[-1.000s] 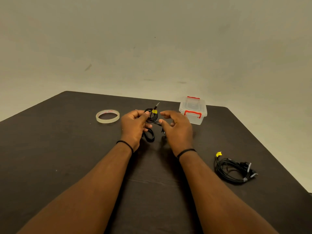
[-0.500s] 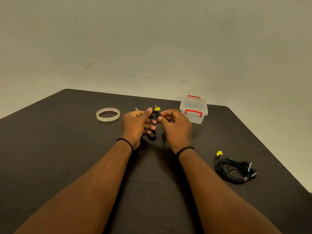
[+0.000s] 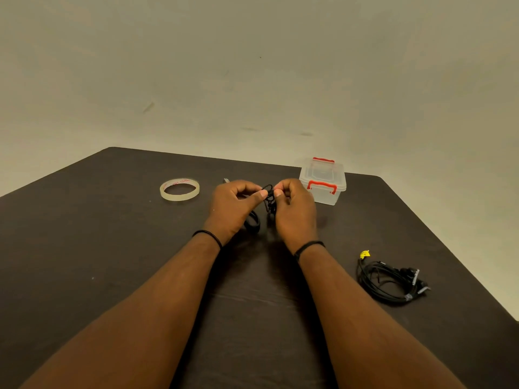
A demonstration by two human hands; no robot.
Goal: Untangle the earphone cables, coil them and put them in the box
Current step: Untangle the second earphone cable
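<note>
My left hand [image 3: 234, 206] and my right hand [image 3: 295, 210] meet above the middle of the dark table, both pinching a black earphone cable [image 3: 269, 196] between thumb and fingers. A loop of that cable [image 3: 252, 223] hangs below my left hand. A second bundle of black earphones [image 3: 389, 282] with a yellow tag lies on the table to the right, apart from my hands. The small clear plastic box [image 3: 323, 182] with red latches stands closed just behind my right hand.
A roll of clear tape [image 3: 179, 189] lies on the table left of my hands. The dark table [image 3: 84, 248] ends at a far edge behind the box and a right edge beyond the second earphones. A plain wall rises behind.
My right hand, open a second ago, has closed in and now pinches the cable with my left hand. The yellow tag at the top of the cable is now hidden.
</note>
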